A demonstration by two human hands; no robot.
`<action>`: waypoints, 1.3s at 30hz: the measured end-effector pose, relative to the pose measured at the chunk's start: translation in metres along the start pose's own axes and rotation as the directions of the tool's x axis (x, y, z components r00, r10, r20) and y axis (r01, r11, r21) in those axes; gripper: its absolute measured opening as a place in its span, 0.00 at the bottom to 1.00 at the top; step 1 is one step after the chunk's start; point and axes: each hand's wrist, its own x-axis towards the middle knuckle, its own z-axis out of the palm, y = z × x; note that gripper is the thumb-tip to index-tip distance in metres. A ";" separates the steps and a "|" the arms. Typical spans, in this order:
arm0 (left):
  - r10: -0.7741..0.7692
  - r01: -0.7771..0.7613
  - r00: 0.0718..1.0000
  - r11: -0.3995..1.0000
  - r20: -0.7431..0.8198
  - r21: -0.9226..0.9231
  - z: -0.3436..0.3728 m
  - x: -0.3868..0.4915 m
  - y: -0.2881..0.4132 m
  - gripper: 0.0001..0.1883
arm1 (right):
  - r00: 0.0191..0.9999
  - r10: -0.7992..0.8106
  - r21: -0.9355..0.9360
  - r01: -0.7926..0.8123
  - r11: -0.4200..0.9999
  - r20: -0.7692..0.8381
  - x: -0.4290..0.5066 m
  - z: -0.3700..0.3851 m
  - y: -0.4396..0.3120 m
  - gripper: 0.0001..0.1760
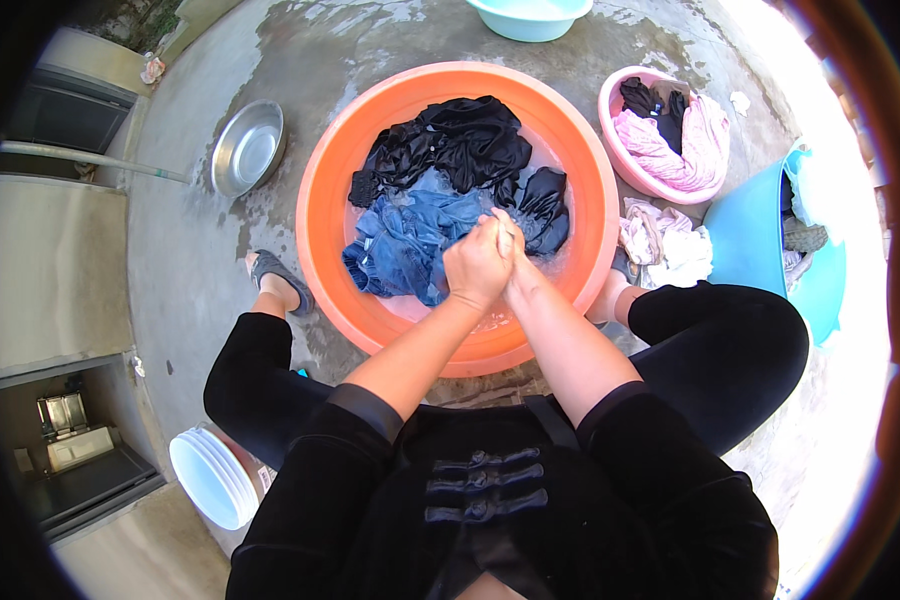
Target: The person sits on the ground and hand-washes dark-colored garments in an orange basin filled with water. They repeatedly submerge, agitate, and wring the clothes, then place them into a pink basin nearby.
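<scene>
My left hand (474,264) and my right hand (511,244) are pressed together, with fingers folded around each other, above a large orange plastic tub (321,217). Whether anything is held between the palms is hidden. Right below and to the left of them, wet blue denim clothing (409,232) lies in sudsy water (487,319). Shiny black clothing (476,139) is bunched along the tub's far side. Another black wet bundle (546,210) rests to the right of my hands.
A metal basin (249,150) is on the wet concrete at left. At right stand a pink basin (667,187) of clothes and a blue bucket (746,217), with pale clothing (671,244) on the ground between. A turquoise basin (532,26) and a white bucket (214,476) flank me.
</scene>
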 end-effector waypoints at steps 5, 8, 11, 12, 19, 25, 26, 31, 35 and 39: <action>-0.220 0.220 0.976 0.976 0.000 -0.004 -0.044 0.077 -0.099 0.22 | 0.990 0.068 -0.524 -0.123 0.843 -0.124 -0.053 0.113 -0.018 0.25; -0.133 0.196 0.973 0.908 0.188 -0.369 -0.082 0.090 -0.096 0.20 | 1.000 0.007 -0.822 -0.012 0.570 -0.009 -0.061 0.115 -0.060 0.26; -0.266 0.483 0.869 0.647 0.418 -0.591 -0.105 0.068 -0.110 0.08 | 0.970 0.232 -0.522 -0.163 0.837 0.070 -0.071 0.123 -0.056 0.19; -0.365 0.533 0.844 0.651 0.392 -0.541 -0.100 0.058 -0.114 0.11 | 0.951 0.280 -0.376 -0.213 0.902 0.133 -0.065 0.117 -0.047 0.17; -0.151 0.942 0.264 -0.174 0.953 -0.288 -0.082 -0.007 -0.192 0.26 | 0.729 0.557 -0.192 -0.527 0.828 0.399 -0.105 0.118 0.065 0.12; -0.378 0.783 0.559 -0.053 0.738 -0.620 -0.126 0.023 -0.141 0.06 | 0.685 0.664 -0.523 -0.464 0.715 0.299 -0.087 0.042 0.064 0.21; -0.234 0.746 0.632 -0.076 0.739 -0.662 -0.139 0.023 -0.136 0.14 | 0.722 0.651 -0.550 -0.454 0.701 0.233 -0.088 0.036 0.069 0.23; 0.061 0.610 0.792 -0.081 0.607 -0.788 -0.196 0.034 -0.073 0.33 | 0.769 0.514 -0.298 -0.425 0.855 0.380 -0.056 0.027 0.063 0.33; -0.032 0.494 0.869 0.036 0.493 -0.868 -0.244 0.035 -0.080 0.38 | 0.783 0.158 -0.113 -0.113 0.987 0.601 -0.049 0.092 -0.005 0.38; 0.009 0.441 0.897 -0.104 0.443 -0.891 -0.267 0.038 -0.082 0.41 | 0.669 -0.033 0.002 0.047 0.999 0.742 -0.080 0.167 -0.058 0.41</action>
